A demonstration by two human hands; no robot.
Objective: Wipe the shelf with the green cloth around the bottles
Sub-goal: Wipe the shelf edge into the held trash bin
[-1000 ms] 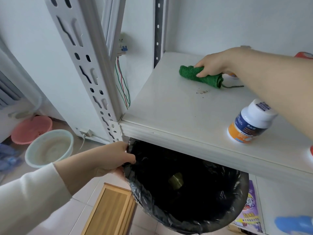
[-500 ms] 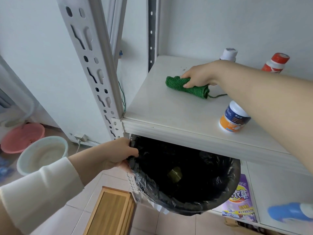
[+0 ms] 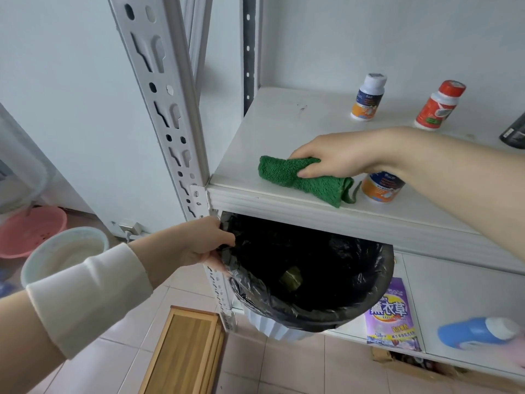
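A white metal shelving unit stands against a pale wall over a tiled floor. Its upper shelf (image 3: 284, 129) is a flat white board, faintly scuffed near the back.

A green cloth (image 3: 281, 172) lies bunched on the shelf close to its front edge, towards the left. The right hand (image 3: 332, 157) reaches in from the right and grips the cloth across its middle, fingers curled over the top and thumb pressed along the near side. The cloth spills out on both sides of the hand.

A squat orange-and-blue bottle (image 3: 382, 189) stands just beside the cloth's right end, partly hidden behind the wrist; whether the two touch is hard to tell. Farther back stand a white-capped bottle (image 3: 368, 98) and a red-capped bottle (image 3: 439, 105), well apart from the cloth.

Below the front edge, directly under the cloth, is the open mouth of a bin (image 3: 272, 331) lined with a black bag. The left hand (image 3: 199, 243), in a cream sleeve, grips the bin's rim at its left side, fingers hooked over the liner.

A purple packet (image 3: 393, 317) and a blue bottle (image 3: 477, 332) lie on the lower shelf. A wooden box (image 3: 184, 351), a white basin (image 3: 62, 251) and a pink basin (image 3: 31, 228) sit on the floor.
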